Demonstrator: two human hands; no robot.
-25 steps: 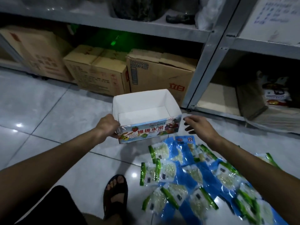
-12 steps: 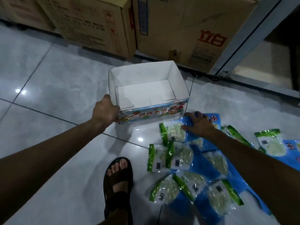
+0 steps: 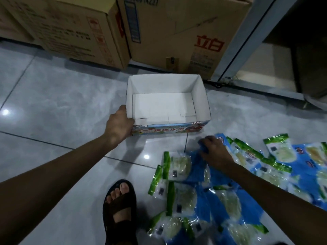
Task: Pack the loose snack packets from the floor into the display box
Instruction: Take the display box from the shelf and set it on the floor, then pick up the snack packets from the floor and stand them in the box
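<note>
While gripped, display box [image 3: 201,96] white, empty.

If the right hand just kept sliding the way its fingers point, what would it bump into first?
Most likely bare grey tiled floor, then the white cardboard display box, at its printed front-right corner. The right hand rests on blue snack packets, fingers aimed up-left toward that corner. Depth is uncertain.
</note>
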